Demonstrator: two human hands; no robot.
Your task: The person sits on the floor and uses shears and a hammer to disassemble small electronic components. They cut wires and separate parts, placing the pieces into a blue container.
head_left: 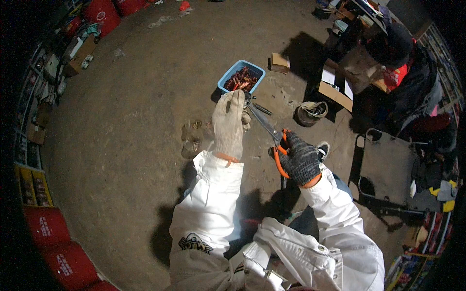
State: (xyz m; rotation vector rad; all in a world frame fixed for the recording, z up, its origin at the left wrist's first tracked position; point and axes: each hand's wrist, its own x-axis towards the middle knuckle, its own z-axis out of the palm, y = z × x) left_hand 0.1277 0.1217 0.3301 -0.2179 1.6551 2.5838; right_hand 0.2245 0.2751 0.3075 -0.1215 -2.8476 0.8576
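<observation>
Floor, bearing blue tub just beyond left hand — the nearer, fingers together, any hold hidden — then orange-handled shears, right hand closed round their handles, long axis slanting forward-left, blade tips beside left hand.

Right hand (gloved) grips orange-handled scissors.

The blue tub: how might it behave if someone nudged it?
The blue tub would probably slide rather than roll, given its boxy shape. Its plastic look suggests it may flex slightly when squeezed. The reddish pieces heaped inside could shift if it tilted.
</observation>
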